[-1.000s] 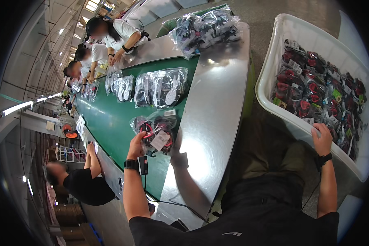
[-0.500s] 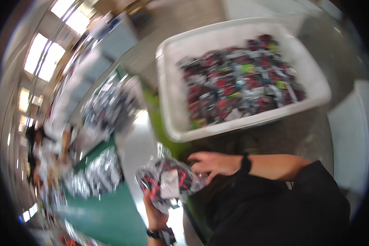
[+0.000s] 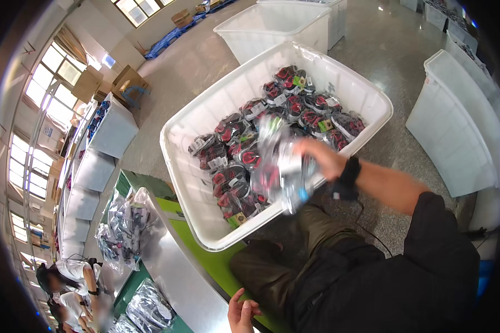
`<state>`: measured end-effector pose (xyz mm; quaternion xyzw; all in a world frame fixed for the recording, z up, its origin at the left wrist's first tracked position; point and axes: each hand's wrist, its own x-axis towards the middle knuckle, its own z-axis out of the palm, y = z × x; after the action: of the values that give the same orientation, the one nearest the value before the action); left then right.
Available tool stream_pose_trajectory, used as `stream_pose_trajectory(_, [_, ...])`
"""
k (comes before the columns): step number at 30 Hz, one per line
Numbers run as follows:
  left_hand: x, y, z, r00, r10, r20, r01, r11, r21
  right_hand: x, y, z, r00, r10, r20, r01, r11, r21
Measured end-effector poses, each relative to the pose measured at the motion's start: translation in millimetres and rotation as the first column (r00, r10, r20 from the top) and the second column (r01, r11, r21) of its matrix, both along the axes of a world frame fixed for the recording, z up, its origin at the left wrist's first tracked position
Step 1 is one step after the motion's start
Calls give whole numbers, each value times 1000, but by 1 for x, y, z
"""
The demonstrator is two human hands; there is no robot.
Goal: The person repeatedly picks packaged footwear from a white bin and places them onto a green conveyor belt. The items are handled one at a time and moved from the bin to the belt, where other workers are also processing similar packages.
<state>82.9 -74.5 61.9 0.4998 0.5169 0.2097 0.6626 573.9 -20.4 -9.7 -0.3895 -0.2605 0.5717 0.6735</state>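
Note:
A clear plastic bag of dark and red shoes (image 3: 269, 175), with a white label on it, hangs over the near side of a large white bin (image 3: 190, 222). My right hand (image 3: 322, 158) grips it by its right side; bag and fingertips are blurred by motion. Under it, the bin holds several rows of bagged black-and-red shoes (image 3: 228, 129), some with green tags. My left hand (image 3: 242, 316) is empty, low at the front by the metal table edge, its fingers loosely bent and apart.
A steel-topped table (image 3: 175, 250) with a green belt (image 3: 129, 291) bears bagged shoes (image 3: 150, 305) and a pile of bags (image 3: 122, 227). More white bins (image 3: 455, 122) stand right, behind and left. Two people (image 3: 75, 288) work at the far left. A black cable (image 3: 375, 236) lies on the floor.
The bagged shoes have gone from my left hand at the table to over the bin in my right hand. My left hand has let go and dropped lower. The view has turned toward the bin.

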Motion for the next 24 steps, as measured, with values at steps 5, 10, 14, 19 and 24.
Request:
stream_pose_trajectory(5, [-14, -4, 1, 994, 93, -60, -85, 989, 118, 141, 33, -8, 811, -515, 277, 576, 783, -232])
stream_pose_trajectory(10, [-42, -10, -2, 973, 209, -93, -197, 973, 124, 110, 32, -66, 633, -377, 677, 664, 713, -224])
stream_pose_trajectory(14, [-74, -6, 5, 954, 277, -119, -257, 953, 158, 18, 31, -84, 572, -110, 813, 301, 950, -83])
stream_pose_trajectory(19, [-120, 15, 1, 891, 390, -231, -328, 906, 267, -89, 34, -76, 209, 43, 977, -230, 973, 7])
stream_pose_trajectory(24, [-170, 41, -13, 745, 521, -416, -233, 788, 570, -122, 42, -66, -73, -81, 994, -60, 995, 76])
